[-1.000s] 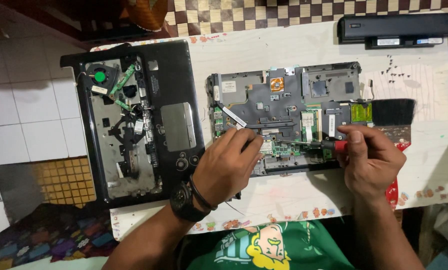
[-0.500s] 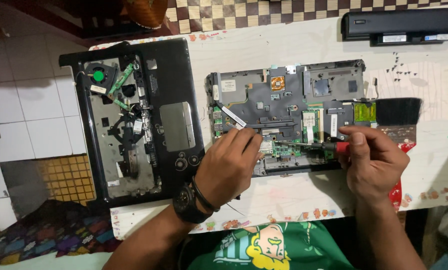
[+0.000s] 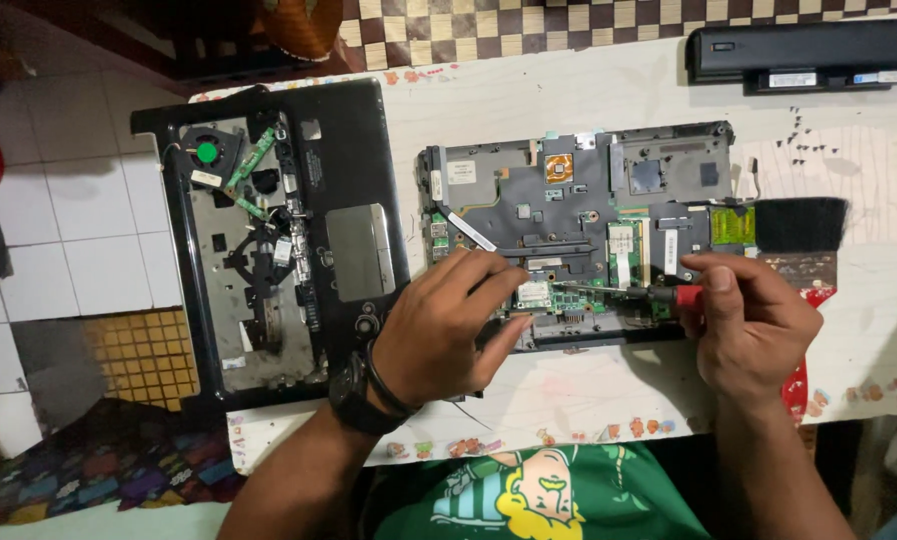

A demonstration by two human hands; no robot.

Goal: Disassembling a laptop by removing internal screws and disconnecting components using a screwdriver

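My right hand [image 3: 753,330] had its fingers [image 3: 716,280] pinched round the red-and-black handle of the screwdriver [image 3: 648,293]. Shaft lay near flat, pointing left, tip at the small wireless card [image 3: 533,293] on the front edge of the laptop motherboard [image 3: 568,215]. My left hand [image 3: 443,335] sat on that same front edge, fingers [image 3: 488,265] curled together and pressed down beside the card; couldn't tell whether they gripped anything. Black watch [image 3: 353,395] on that wrist.

Board lay mid-worktop [image 3: 528,100], its front edge close to the worktop's near edge, only a narrow strip of bare surface under my wrists. Left of the board, just beside it, the black laptop base shell [image 3: 358,190] with fan [image 3: 206,152], overhanging the worktop's left edge above the tiled floor [image 3: 78,230]. Right of the board, touching its corner, a black-bristled brush [image 3: 798,225]. Loose screws [image 3: 803,145] scattered behind it, well apart from my hands. Long black battery [image 3: 808,52] along the far edge. Most open room: far side, between board and battery.
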